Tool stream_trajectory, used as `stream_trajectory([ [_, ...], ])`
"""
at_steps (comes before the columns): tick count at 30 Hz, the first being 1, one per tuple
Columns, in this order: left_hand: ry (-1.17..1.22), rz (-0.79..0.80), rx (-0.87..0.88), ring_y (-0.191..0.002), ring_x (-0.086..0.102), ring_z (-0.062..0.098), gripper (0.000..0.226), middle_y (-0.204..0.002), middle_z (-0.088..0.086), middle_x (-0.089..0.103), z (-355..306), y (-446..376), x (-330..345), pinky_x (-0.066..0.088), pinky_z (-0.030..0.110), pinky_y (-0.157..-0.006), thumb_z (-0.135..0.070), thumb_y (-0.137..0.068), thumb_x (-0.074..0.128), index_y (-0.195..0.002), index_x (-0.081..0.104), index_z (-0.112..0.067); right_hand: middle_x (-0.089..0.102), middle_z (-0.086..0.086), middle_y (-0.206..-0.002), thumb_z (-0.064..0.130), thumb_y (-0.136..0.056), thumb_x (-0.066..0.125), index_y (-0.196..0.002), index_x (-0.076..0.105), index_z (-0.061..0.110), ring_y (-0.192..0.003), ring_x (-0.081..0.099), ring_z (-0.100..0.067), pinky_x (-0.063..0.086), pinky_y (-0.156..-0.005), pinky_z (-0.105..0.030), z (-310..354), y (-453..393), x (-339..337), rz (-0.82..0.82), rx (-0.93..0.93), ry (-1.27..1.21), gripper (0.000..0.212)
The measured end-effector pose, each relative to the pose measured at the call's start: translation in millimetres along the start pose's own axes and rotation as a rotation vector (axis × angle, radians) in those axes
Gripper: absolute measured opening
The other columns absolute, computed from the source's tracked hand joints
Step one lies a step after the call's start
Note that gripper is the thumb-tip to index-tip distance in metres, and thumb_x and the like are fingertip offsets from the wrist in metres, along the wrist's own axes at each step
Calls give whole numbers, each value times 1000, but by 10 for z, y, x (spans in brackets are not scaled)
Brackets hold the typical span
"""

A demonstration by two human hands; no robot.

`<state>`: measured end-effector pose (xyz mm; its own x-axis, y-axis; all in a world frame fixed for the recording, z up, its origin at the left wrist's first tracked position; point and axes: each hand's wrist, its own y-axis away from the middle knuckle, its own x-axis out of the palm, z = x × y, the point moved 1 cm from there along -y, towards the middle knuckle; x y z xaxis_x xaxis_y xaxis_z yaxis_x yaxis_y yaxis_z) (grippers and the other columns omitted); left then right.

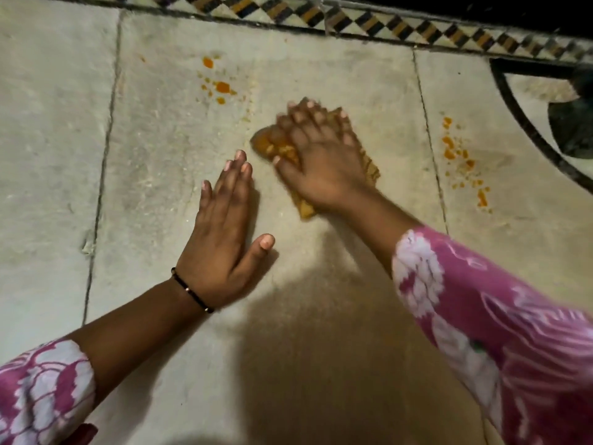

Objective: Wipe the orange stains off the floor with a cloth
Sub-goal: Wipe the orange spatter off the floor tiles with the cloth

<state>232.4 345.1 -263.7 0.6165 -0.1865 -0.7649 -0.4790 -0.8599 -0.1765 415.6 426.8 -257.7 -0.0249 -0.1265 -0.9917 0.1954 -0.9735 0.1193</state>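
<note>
**Cloth pressed to the floor between two stain patches**

The orange-soaked cloth point(324, 162) lies on the stone floor point(179, 149) under the right hand point(321, 155), fingers spread and pressing. Orange stains point(218, 81) lie left; more stains point(465, 162) right. The left hand point(221, 232) rests flat, fingers straight.

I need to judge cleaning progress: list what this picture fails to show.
- Head view: the floor under the cloth is hidden by it and the right hand.
- The right hand's fingers are motion-blurred, so its grip stays unclear.
- The dark object is cut off by the right edge.
- Floor beneath the left hand is covered.
</note>
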Motion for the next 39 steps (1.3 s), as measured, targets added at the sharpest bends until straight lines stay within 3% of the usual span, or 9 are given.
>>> stream_trajectory([
  [5, 108, -44, -55, -147, 3, 24, 77, -158, 13, 4, 68, 4, -24, -1, 44, -118, -57, -96, 17, -148, 7, -1, 16, 5, -159, 55, -88, 39, -150, 22, 31, -147, 4, -15, -1, -117, -48, -48, 1036, 73, 88, -259, 21, 69],
  [9, 131, -38, -38, -147, 3, 20, 77, -158, 10, 4, 98, -9, 13, -1, 43, -118, -60, -95, 15, -149, 6, -5, 16, 10, -158, 59, -87, 33, -149, 23, 37, -146, 4, -12, 5, -116, -48, -594, 1115, 22, 91, -50, -36, 66],
  [14, 105, -36, -47, -146, 4, 18, 74, -158, 7, 6, 84, -32, 29, 1, 42, -118, -57, -95, 15, -149, 8, -7, 10, 5, -160, 61, -88, 25, -150, 18, 34, -146, 1, -17, -4, -116, -47, -580, 128, -56, 0, 250, -56, 68],
  [18, 78, -12, -32, -146, 9, 20, 71, -157, 11, 13, 84, -30, 35, 7, 47, -118, -53, -97, 12, -148, 14, -4, 11, 3, -160, 60, -89, 25, -151, 16, 31, -147, 2, -19, -9, -113, -47, 47, -27, 39, -18, -44, 2, 69],
  [21, 88, -33, -39, -146, 12, 22, 71, -156, 11, 15, 61, -19, 22, 11, 49, -117, -53, -97, 12, -148, 14, -4, 19, 1, -158, 58, -89, 31, -150, 24, 28, -147, 7, -18, -2, -116, -50, 209, 598, 65, -24, -187, 9, 68],
  [24, 48, -32, -49, -145, 12, 23, 71, -156, 12, 15, 54, -8, 26, 11, 49, -117, -53, -97, 13, -148, 14, -4, 10, 2, -160, 61, -90, 34, -150, 13, 34, -147, 0, -17, -2, -117, -48, -67, 1369, 126, 80, -215, 25, 69],
  [29, -314, 149, -68, -146, 4, 25, 81, -158, 12, 5, 11, -25, 141, 3, 50, -116, -61, -92, 18, -150, 9, -5, 22, -9, -156, 66, -86, 29, -147, 25, 17, -143, 17, -26, 10, -116, -50, -772, 1609, 57, 58, 178, -38, 79],
  [33, -481, 260, -65, -146, 3, 22, 85, -159, 8, 7, -4, -51, 215, -2, 53, -114, -68, -89, 18, -150, 12, -9, 10, -10, -159, 68, -83, 17, -150, 17, 13, -146, 3, -26, 0, -117, -50, -716, 813, 9, 17, 412, -34, 87],
  [39, -496, 276, -58, -146, 9, 23, 85, -158, 8, 13, -20, -65, 191, 3, 55, -115, -68, -88, 20, -150, 17, -9, 19, -11, -157, 57, -90, 31, -149, 25, 11, -147, 8, -24, 3, -117, -52, 95, 916, 106, -64, 45, -14, 74],
])
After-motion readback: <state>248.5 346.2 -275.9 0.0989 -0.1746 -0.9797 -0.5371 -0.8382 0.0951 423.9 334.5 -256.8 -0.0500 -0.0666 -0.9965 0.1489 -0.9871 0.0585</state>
